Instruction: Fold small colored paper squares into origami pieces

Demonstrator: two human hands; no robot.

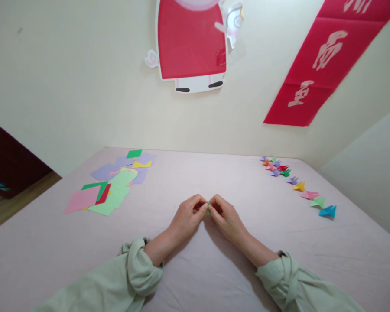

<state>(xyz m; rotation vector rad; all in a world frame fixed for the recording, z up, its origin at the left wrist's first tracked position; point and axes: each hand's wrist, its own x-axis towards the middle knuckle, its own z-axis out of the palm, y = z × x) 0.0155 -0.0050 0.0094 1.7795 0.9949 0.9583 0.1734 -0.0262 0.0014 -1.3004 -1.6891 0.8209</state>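
My left hand (187, 215) and my right hand (225, 216) meet at the middle of the pale pink surface (195, 268). Both pinch one small green folded paper piece (208, 208) between their fingertips, with the fingers curled and closed on it. Most of the piece is hidden by my fingers. Both forearms wear light green sleeves pushed up at the wrist.
A loose pile of coloured paper squares (112, 184) lies at the left. A row of several small folded paper shapes (295, 182) runs along the right side. Behind, a wall carries a red cartoon cutout (191, 43) and a red banner (325, 56). A dark doorway (9, 160) is at far left.
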